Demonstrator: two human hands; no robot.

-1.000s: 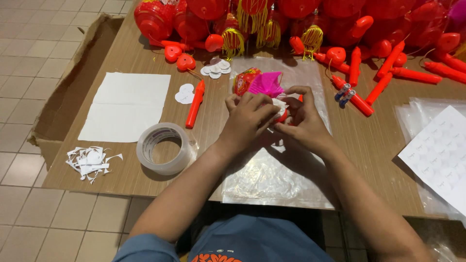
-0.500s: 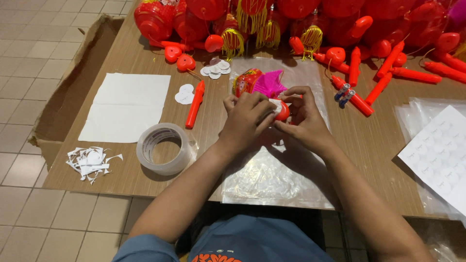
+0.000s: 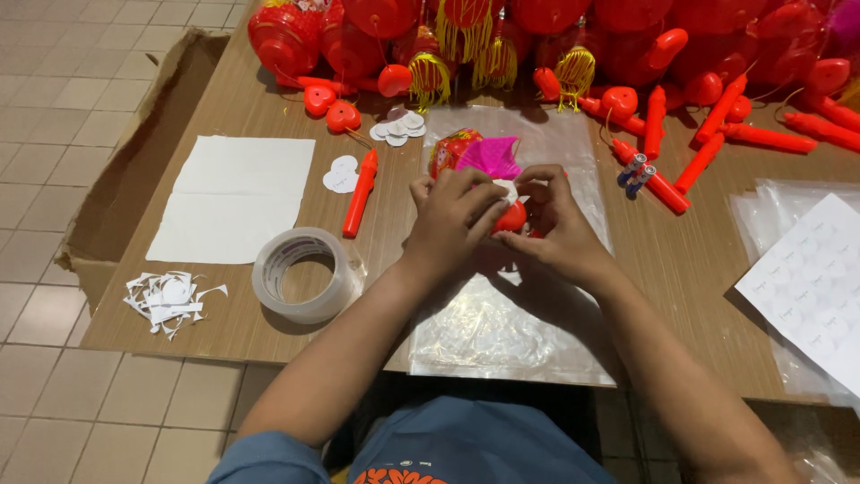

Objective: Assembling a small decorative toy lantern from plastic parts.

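My left hand point(image 3: 452, 220) and my right hand point(image 3: 555, 229) meet over a clear plastic sheet point(image 3: 502, 314) on the brown table point(image 3: 224, 108). Together they pinch a small red plastic piece point(image 3: 511, 218) with a white paper bit point(image 3: 507, 190) on top. Just beyond my fingers lies a red lantern ball point(image 3: 451, 149) with a pink tassel point(image 3: 491, 157). My fingers hide most of the red piece.
A tape roll point(image 3: 305, 273) sits left of my forearm, with white paper scraps point(image 3: 170, 296) and a white sheet point(image 3: 231, 197) further left. Red sticks point(image 3: 361, 191), red hearts point(image 3: 341, 116) and lanterns point(image 3: 296, 36) crowd the far edge. A cardboard box point(image 3: 134, 161) stands at left, sticker sheets point(image 3: 811, 287) at right.
My hands have stayed over the plastic sheet, with the fingers shifting slightly around the small red piece. Nothing else has moved.
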